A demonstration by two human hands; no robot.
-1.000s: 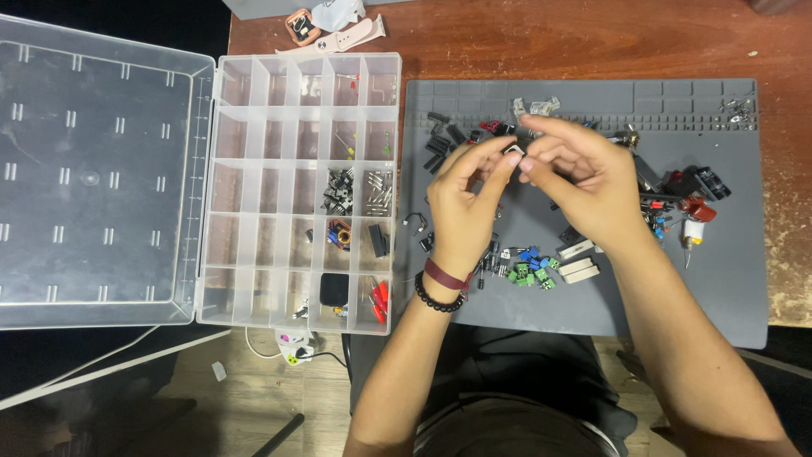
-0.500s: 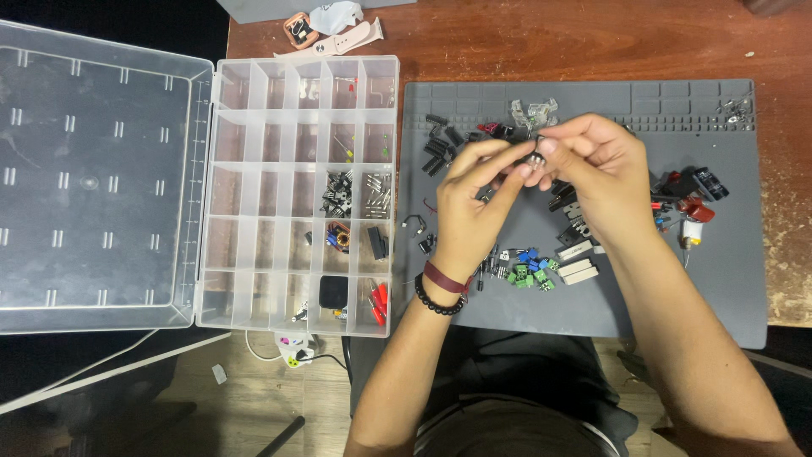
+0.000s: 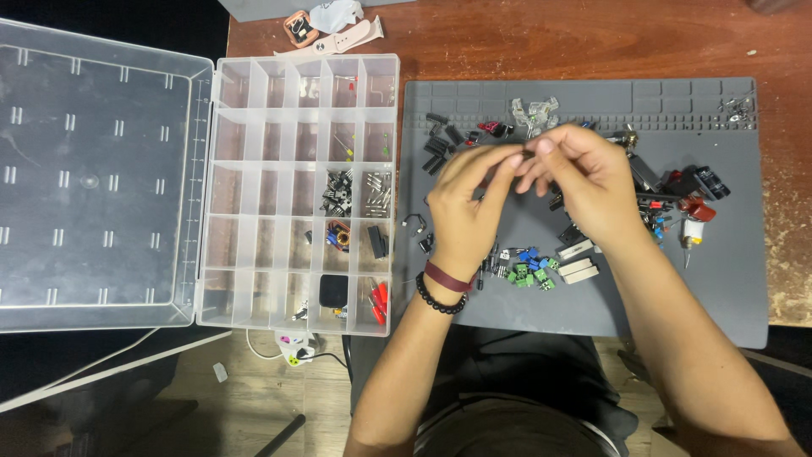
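Observation:
My left hand (image 3: pixel 467 203) and my right hand (image 3: pixel 584 179) meet fingertip to fingertip above the grey work mat (image 3: pixel 719 296). Both pinch one small dark part (image 3: pixel 528 155) between them; its shape is too small to make out. Scattered electronic parts lie on the mat around the hands: black pieces (image 3: pixel 440 140) at the upper left, blue and green terminal blocks (image 3: pixel 529 269) below the hands, red and black pieces (image 3: pixel 689 190) at the right. My left wrist wears a red band and a dark bead bracelet.
A clear compartment box (image 3: pixel 254 190) lies open left of the mat, its lid (image 3: pixel 93 178) folded out flat. A few compartments hold small parts. A watch with a pink strap (image 3: pixel 330 32) rests on the wooden table behind the box. A power strip (image 3: pixel 292 347) sits on the floor.
Both hands have stayed together over the mat, drifting slightly up and right while the fingers rework their pinch on the small part.

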